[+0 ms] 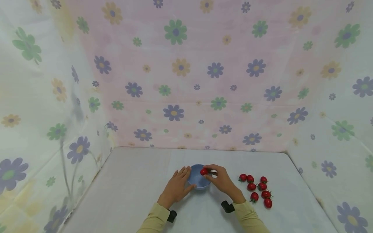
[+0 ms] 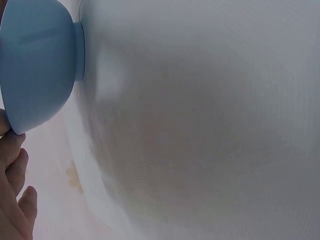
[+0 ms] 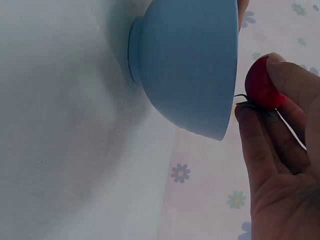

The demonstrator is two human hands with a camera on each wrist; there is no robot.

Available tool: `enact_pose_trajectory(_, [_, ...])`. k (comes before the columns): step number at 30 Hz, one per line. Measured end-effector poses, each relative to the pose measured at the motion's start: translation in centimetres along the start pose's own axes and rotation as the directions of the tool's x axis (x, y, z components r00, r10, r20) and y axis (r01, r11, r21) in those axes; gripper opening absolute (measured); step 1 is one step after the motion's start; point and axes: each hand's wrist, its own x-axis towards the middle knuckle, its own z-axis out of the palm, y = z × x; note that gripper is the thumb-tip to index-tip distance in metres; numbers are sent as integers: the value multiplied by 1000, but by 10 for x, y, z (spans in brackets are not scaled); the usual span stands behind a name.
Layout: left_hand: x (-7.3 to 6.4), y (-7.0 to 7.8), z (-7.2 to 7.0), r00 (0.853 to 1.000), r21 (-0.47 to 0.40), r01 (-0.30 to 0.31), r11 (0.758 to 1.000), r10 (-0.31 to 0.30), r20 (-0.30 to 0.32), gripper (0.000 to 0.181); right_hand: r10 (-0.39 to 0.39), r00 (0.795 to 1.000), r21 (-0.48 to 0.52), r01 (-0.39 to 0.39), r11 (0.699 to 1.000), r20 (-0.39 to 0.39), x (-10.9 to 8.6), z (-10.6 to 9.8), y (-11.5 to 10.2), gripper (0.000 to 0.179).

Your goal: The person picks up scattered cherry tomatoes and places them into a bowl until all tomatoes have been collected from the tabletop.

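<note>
A light blue bowl (image 1: pixel 195 177) stands upright on the white-covered table in the head view. My left hand (image 1: pixel 176 186) lies against its left side, fingers extended and thumb spread toward the near rim. In the left wrist view, fingertips (image 2: pixel 12 145) touch the rim. Between thumb and fingers, my right hand (image 1: pixel 222 180) pinches a small red cherry tomato (image 1: pixel 203 171) above the bowl's right rim. The right wrist view shows this tomato (image 3: pixel 261 86) with its green stem end toward the bowl, held just beyond the rim. The bowl's inside shows only in the head view.
Several more cherry tomatoes (image 1: pixel 251 186) lie loosely grouped on the table (image 1: pixel 131 187) to the right of my right hand. Flower-patterned cloth (image 1: pixel 189 87) hangs behind the table and on both sides.
</note>
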Motion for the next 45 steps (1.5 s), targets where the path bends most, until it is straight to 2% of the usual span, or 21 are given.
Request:
enact_pose_trajectory(8, [-1, 2, 0, 1000, -1, -16, 1000, 16, -23, 76, 8, 1000, -34, -8, 999, 13, -2, 3, 3, 41])
enact_pose_trajectory(17, [-1, 2, -3, 1000, 8, -15, 1000, 15, -22, 75, -31, 999, -33, 32, 999, 31, -4, 2, 3, 40])
enact_pose_trajectory(26, [-2, 2, -4, 999, 4, -18, 1000, 18, -27, 74, 11, 1000, -4, -10, 1000, 9, -9, -4, -3, 43])
enact_pose_trajectory(33, [0, 0, -1, 999, 12, -22, 1000, 22, -33, 74, 34, 999, 37, -33, 999, -24, -26, -5, 0, 41])
enact_pose_trajectory(40, [-1, 0, -1, 1000, -3, -10, 1000, 10, -26, 74, 121, 991, 39, -119, 992, -54, -49, -5, -1, 41])
enact_pose_trajectory(45, [-1, 2, -1, 999, -22, -10, 1000, 9, -32, 75, 106, 982, -29, -112, 993, -154, -65, -9, 2, 43])
